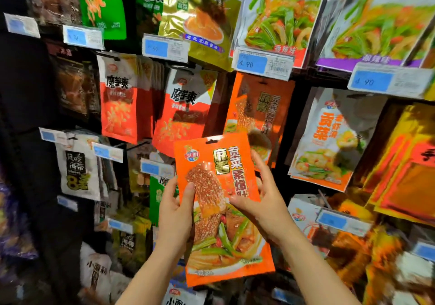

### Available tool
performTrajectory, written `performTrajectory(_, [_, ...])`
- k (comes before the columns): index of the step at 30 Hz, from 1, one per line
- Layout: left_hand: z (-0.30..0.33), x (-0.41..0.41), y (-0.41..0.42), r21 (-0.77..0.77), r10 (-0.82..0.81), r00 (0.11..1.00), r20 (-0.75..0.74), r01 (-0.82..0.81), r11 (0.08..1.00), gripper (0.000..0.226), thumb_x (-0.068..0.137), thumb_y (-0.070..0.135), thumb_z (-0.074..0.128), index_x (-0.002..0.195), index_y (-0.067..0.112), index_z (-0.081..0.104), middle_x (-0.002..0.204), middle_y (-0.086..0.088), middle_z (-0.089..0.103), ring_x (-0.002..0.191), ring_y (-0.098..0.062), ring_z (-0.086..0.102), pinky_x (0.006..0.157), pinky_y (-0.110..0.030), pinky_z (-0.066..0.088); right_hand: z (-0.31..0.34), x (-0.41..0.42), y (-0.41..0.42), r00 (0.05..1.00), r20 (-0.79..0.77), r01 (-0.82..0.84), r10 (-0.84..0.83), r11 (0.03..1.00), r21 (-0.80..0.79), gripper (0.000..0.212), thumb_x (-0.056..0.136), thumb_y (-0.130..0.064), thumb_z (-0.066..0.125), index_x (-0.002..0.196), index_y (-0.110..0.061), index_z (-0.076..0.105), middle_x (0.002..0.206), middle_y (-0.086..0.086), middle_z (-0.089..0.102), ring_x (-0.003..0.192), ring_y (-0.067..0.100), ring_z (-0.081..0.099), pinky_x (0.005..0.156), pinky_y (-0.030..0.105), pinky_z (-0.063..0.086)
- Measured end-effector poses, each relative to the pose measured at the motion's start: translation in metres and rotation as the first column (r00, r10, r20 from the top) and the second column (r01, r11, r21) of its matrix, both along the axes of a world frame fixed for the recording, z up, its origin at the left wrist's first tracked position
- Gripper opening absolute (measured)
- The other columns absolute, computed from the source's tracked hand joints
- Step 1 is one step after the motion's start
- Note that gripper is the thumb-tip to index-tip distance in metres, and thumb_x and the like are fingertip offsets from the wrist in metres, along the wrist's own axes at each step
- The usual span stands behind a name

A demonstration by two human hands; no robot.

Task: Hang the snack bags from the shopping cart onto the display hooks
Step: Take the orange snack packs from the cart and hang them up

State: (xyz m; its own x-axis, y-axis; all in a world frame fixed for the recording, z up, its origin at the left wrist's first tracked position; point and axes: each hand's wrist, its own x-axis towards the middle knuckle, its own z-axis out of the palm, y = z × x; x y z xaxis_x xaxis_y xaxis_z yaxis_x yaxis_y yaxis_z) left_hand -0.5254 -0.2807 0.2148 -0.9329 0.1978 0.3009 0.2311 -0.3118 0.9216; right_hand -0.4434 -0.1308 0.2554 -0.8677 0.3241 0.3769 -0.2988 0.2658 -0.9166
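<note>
store snack wall, pegged packs | orange snack bag (pixel 223 210) pinched by left hand (pixel 175 210) and right hand (pixel 261 201), hang hole kept up for hook beneath matching orange bags (pixel 259 107)

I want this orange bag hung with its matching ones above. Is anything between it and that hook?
Nothing visible blocks it. The orange bag, held by the left hand and right hand, sits just below the matching hanging bag; the hook itself is hard to make out.

Blue price tags (pixel 251 64) read 4.90 (another perhaps 6.90); held orange bag (pixel 219 187) reads 贡菜.
</note>
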Motion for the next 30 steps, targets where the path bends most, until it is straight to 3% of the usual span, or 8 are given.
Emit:
performTrajectory(5, [0.002,0.002,0.016,-0.021,-0.059,0.998,-0.017,0.058,0.998,0.017,0.097,0.028,0.050,0.111,0.036,0.056,0.103,0.004,0.071,0.095,-0.016,0.068,0.082,-0.039,0.055,0.004,0.011,0.014,0.998,0.049,0.038,-0.044,0.993,0.109,0.088,0.073,-0.002,0.079,0.143,-0.034,0.035,0.135,-0.014,0.051,0.114,0.003,0.059,0.089,0.023,0.052])
performTrajectory(9, [-0.006,-0.015,0.008,-0.106,-0.067,0.998,-0.020,0.065,0.992,0.020,0.098,0.025,0.050,0.115,0.036,0.052,0.081,0.010,0.071,0.079,-0.008,0.067,0.066,-0.030,0.054,0.020,0.006,0.030,0.986,-0.024,0.165,-0.164,0.984,0.062,0.083,0.072,0.006,0.077,0.137,-0.036,0.045,0.137,-0.008,0.053,0.120,0.014,0.058,0.097,0.046,0.051])
performTrajectory(11, [-0.015,-0.039,-0.002,-0.251,0.033,0.990,-0.134,-0.066,0.966,0.022,0.097,0.027,0.052,0.115,0.039,0.052,0.101,0.010,0.066,0.097,-0.012,0.063,0.080,-0.036,0.052,0.036,0.003,0.040,0.977,-0.079,0.204,-0.200,0.978,0.048,0.083,0.071,0.002,0.078,0.136,-0.038,0.046,0.140,-0.006,0.052,0.123,0.017,0.055,0.100,0.052,0.048])
performTrajectory(13, [-0.022,-0.067,-0.010,-0.419,0.116,0.955,-0.273,-0.226,0.879,0.033,0.098,0.028,0.051,0.131,0.027,0.050,0.130,0.000,0.055,0.122,-0.015,0.048,0.099,-0.033,0.040,0.054,0.000,0.047,0.967,-0.141,0.221,-0.212,0.974,0.055,0.083,0.067,-0.005,0.078,0.136,-0.036,0.045,0.139,-0.003,0.052,0.123,0.017,0.055,0.102,0.051,0.046])
performTrajectory(16, [-0.031,-0.104,-0.010,-0.618,0.087,0.921,-0.380,-0.322,0.718,0.051,0.099,0.029,0.047,0.147,0.018,0.035,0.157,-0.010,0.022,0.145,-0.024,0.019,0.114,-0.039,0.020,0.076,-0.008,0.050,0.959,-0.195,0.221,-0.204,0.973,0.067,0.081,0.066,-0.005,0.077,0.136,-0.032,0.044,0.139,0.002,0.052,0.122,0.019,0.056,0.102,0.048,0.047])
performTrajectory(19, [-0.043,-0.122,-0.005,-0.727,0.031,0.889,-0.457,-0.393,0.563,0.055,0.101,0.030,0.042,0.152,0.020,0.023,0.160,-0.015,0.008,0.147,-0.029,0.008,0.118,-0.043,0.012,0.087,-0.022,0.053,0.960,-0.207,0.192,-0.189,0.981,-0.006,0.080,0.069,0.010,0.072,0.134,-0.028,0.045,0.136,0.010,0.054,0.115,0.024,0.060,0.097,0.050,0.050])
performTrajectory(23, [-0.051,-0.125,-0.005,-0.765,0.002,0.857,-0.515,-0.461,0.450,0.060,0.099,0.035,0.045,0.153,0.023,0.020,0.161,-0.011,0.007,0.147,-0.029,0.010,0.116,-0.052,0.018,0.093,-0.028,0.055,0.959,-0.180,0.198,-0.220,0.971,-0.135,0.077,0.071,0.017,0.068,0.129,-0.030,0.049,0.136,0.014,0.054,0.106,0.022,0.065,0.083,0.042,0.058])
performTrajectory(30, [-0.056,-0.129,-0.016,-0.740,-0.043,0.806,-0.590,-0.518,0.429,0.062,0.093,0.017,0.058,0.149,0.017,0.032,0.155,-0.018,0.027,0.140,-0.037,0.030,0.107,-0.065,0.027,0.098,-0.026,0.051,0.956,-0.093,0.257,-0.279,0.946,-0.199,0.077,0.073,0.018,0.066,0.135,-0.025,0.047,0.118,0.010,0.064,0.082,0.012,0.071,0.064,0.029,0.058])
